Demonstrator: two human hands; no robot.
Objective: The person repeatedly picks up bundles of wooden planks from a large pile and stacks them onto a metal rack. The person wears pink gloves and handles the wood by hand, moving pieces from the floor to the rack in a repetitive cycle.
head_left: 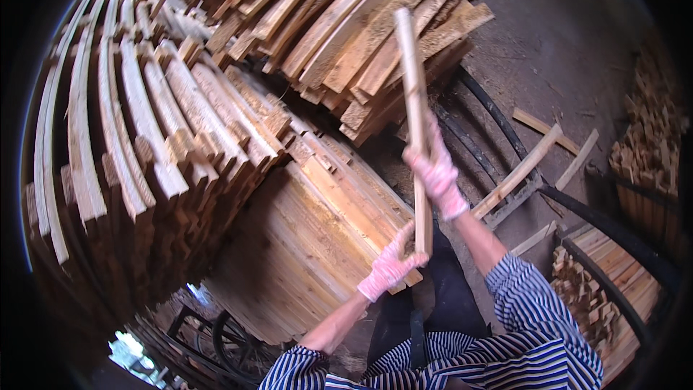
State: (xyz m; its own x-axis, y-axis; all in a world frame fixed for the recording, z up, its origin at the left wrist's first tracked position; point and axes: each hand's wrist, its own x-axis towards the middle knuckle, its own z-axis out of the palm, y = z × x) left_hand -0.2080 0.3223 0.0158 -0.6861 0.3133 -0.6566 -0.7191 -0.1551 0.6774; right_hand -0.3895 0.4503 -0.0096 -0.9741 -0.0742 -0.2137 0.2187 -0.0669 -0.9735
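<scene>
A long, narrow wooden board (412, 72) is held up in front of me, tilted steeply with its far end toward the stacks. My right hand (436, 170), in a pinkish-white glove, grips it around the middle. Lower down, my left hand (393, 263), gloved the same way, has its fingers and thumb around the near end. Just left of that end lies a stack of flat boards (328, 206), laid side by side, close to my left hand.
Spaced rows of boards (137, 119) rise on the left, and a tall board pile (361, 36) stands at the back. Black metal cart bars (498, 112) and loose boards (520, 170) are on the right. Bins of short wood offcuts (588, 289) stand further right.
</scene>
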